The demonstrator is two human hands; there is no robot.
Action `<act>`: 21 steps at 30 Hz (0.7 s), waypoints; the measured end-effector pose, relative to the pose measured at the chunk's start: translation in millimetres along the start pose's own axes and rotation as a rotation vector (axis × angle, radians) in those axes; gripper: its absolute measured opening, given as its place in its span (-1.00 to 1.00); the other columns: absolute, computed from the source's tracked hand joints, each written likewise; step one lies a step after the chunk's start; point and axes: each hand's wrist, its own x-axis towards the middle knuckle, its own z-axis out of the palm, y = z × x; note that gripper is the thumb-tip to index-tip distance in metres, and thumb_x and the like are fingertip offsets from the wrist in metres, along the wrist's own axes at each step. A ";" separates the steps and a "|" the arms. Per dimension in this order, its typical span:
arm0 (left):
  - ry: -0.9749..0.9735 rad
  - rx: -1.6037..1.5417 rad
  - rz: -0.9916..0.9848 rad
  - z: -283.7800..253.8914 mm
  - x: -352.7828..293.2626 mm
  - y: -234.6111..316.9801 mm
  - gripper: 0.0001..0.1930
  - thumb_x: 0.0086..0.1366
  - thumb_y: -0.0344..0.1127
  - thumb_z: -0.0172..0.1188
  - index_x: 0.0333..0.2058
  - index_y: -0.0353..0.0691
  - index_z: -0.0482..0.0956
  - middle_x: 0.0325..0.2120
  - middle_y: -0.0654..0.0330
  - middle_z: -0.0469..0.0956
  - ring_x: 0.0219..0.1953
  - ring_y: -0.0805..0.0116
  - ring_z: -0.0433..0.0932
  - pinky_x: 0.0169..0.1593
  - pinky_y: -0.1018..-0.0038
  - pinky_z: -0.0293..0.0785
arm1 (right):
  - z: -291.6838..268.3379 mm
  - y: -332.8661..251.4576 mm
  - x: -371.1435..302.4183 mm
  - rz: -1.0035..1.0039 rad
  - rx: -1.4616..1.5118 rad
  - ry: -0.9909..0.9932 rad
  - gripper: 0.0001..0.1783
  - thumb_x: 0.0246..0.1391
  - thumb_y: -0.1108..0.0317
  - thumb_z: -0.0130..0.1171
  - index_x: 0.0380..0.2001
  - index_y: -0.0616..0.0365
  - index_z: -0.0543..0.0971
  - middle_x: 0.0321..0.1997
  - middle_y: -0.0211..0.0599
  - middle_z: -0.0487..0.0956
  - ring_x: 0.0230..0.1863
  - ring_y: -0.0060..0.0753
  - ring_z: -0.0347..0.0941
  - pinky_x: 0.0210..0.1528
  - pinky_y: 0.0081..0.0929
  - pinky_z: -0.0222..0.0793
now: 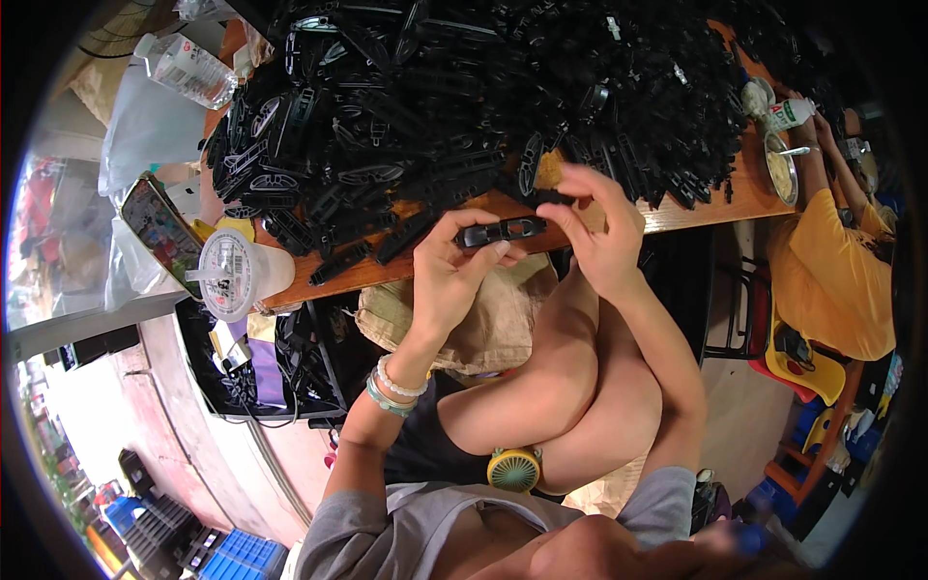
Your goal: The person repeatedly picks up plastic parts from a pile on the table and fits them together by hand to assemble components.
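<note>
in the middle of the frame, the left hand (pixel 447 271) pinches a black plastic piece (pixel 502 231) between thumb and fingers, near the edge of the table (pixel 691 215). the right hand (pixel 609 232), just to its right, has thumb and forefinger close together; whether they pinch something, i cannot tell. the step seems to be working on this single piece; the next move probably calls for a steady left grip and precise right fingertips
</note>
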 end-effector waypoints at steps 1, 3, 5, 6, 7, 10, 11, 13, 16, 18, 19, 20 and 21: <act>-0.013 0.026 0.026 0.2 -0.8 0.1 -0.77 0.22 -0.66 0.07 -0.13 -0.44 0.37 -0.36 -0.07 0.59 -0.30 0.22 0.65 -0.18 0.46 0.60 | -0.7 0.0 -2.3 0.002 0.006 -0.001 -0.56 -0.24 0.51 0.43 -0.19 0.26 0.56 -0.43 -0.25 0.53 -0.48 -0.50 0.40 -0.45 -0.57 0.30; 0.000 0.034 0.021 -0.1 -1.7 2.9 -0.77 0.21 -0.67 0.07 -0.14 -0.45 0.40 -0.37 0.00 0.58 -0.28 0.29 0.64 -0.18 0.50 0.59 | -4.2 1.0 -6.1 -0.110 -0.017 -0.123 -0.64 -0.30 0.55 0.45 -0.35 0.25 0.54 -0.45 -0.21 0.53 -0.48 -0.40 0.42 -0.44 -0.54 0.34; -0.027 0.001 0.041 -0.1 -4.1 3.9 -0.76 0.20 -0.66 0.08 -0.13 -0.46 0.40 -0.36 -0.01 0.59 -0.27 0.30 0.63 -0.16 0.50 0.59 | -4.5 -4.0 -7.1 -0.118 0.012 -0.149 -0.67 -0.31 0.58 0.44 -0.42 0.25 0.51 -0.45 -0.18 0.53 -0.48 -0.33 0.44 -0.44 -0.50 0.36; -0.023 0.002 0.035 -0.2 -5.0 4.0 -0.76 0.20 -0.66 0.08 -0.13 -0.46 0.40 -0.36 -0.01 0.59 -0.27 0.30 0.63 -0.16 0.50 0.59 | -4.0 -6.0 -7.3 -0.161 0.038 -0.152 -0.70 -0.27 0.59 0.42 -0.40 0.26 0.53 -0.44 -0.18 0.54 -0.47 -0.33 0.44 -0.43 -0.50 0.36; -0.034 -0.010 0.021 -0.1 -5.5 4.3 -0.75 0.20 -0.66 0.09 -0.12 -0.47 0.40 -0.35 -0.01 0.59 -0.27 0.30 0.63 -0.16 0.50 0.59 | -3.6 -8.3 -7.3 -0.204 0.063 -0.156 -0.73 -0.24 0.60 0.39 -0.39 0.27 0.54 -0.43 -0.19 0.54 -0.45 -0.33 0.45 -0.43 -0.50 0.36; -0.044 -0.027 -0.015 -1.7 -6.7 4.1 -0.75 0.20 -0.65 0.10 -0.12 -0.48 0.40 -0.33 -0.02 0.59 -0.26 0.30 0.63 -0.16 0.49 0.59 | -1.5 -16.2 -7.1 -0.108 0.085 -0.175 -0.75 -0.20 0.61 0.33 -0.36 0.24 0.57 -0.41 -0.25 0.53 -0.48 -0.34 0.40 -0.45 -0.46 0.32; -0.046 -0.030 -0.030 -2.2 -7.0 4.3 -0.74 0.20 -0.65 0.11 -0.12 -0.49 0.40 -0.32 -0.03 0.58 -0.26 0.30 0.63 -0.16 0.48 0.59 | -2.2 -17.6 -5.8 -0.104 0.084 -0.178 -0.75 -0.20 0.61 0.33 -0.36 0.24 0.57 -0.41 -0.25 0.53 -0.48 -0.34 0.40 -0.45 -0.46 0.32; -0.050 -0.030 -0.026 -2.5 -8.1 5.6 -0.74 0.20 -0.64 0.12 -0.12 -0.50 0.39 -0.31 -0.03 0.58 -0.26 0.30 0.63 -0.17 0.48 0.59 | -3.4 -19.3 -3.3 -0.181 0.080 -0.256 -0.79 -0.13 0.67 0.26 -0.33 0.29 0.60 -0.37 -0.21 0.57 -0.40 -0.33 0.46 -0.41 -0.54 0.36; -0.045 -0.059 -0.014 -2.4 -10.3 4.5 -0.74 0.20 -0.62 0.14 -0.12 -0.51 0.40 -0.29 -0.02 0.57 -0.27 0.31 0.62 -0.18 0.49 0.59 | -2.2 -21.0 -2.8 -0.184 0.059 -0.265 -0.81 -0.13 0.69 0.25 -0.36 0.29 0.61 -0.34 -0.23 0.57 -0.37 -0.41 0.47 -0.38 -0.57 0.36; -0.034 -0.089 -0.009 -0.5 -13.0 4.3 -0.74 0.21 -0.61 0.15 -0.12 -0.51 0.40 -0.29 -0.01 0.57 -0.27 0.33 0.62 -0.18 0.50 0.58 | -2.8 -28.7 -10.4 -0.014 0.068 -0.252 -0.80 -0.14 0.68 0.25 -0.35 0.28 0.60 -0.33 -0.24 0.57 -0.39 -0.41 0.47 -0.38 -0.57 0.38; 0.023 -0.042 -0.007 4.5 -15.5 4.8 -0.72 0.21 -0.60 0.15 -0.10 -0.49 0.40 -0.30 0.01 0.57 -0.28 0.36 0.61 -0.18 0.52 0.57 | -3.3 -31.7 -13.7 0.156 0.073 -0.235 -0.78 -0.14 0.67 0.26 -0.34 0.27 0.59 -0.33 -0.26 0.56 -0.40 -0.41 0.48 -0.39 -0.56 0.39; 0.080 0.007 -0.004 7.3 -17.1 5.1 -0.71 0.21 -0.59 0.16 -0.08 -0.47 0.41 -0.31 0.03 0.57 -0.28 0.39 0.59 -0.18 0.55 0.55 | -1.7 -31.3 -14.4 0.156 0.072 -0.236 -0.78 -0.14 0.67 0.26 -0.34 0.27 0.59 -0.33 -0.26 0.56 -0.40 -0.41 0.48 -0.39 -0.56 0.39; 0.080 0.006 -0.004 7.4 -17.7 5.2 -0.71 0.21 -0.59 0.16 -0.08 -0.47 0.41 -0.31 0.03 0.57 -0.28 0.39 0.59 -0.18 0.55 0.55 | 0.5 -30.2 -14.7 0.146 0.082 -0.200 -0.79 -0.12 0.68 0.25 -0.34 0.27 0.59 -0.33 -0.26 0.56 -0.39 -0.43 0.49 -0.37 -0.57 0.40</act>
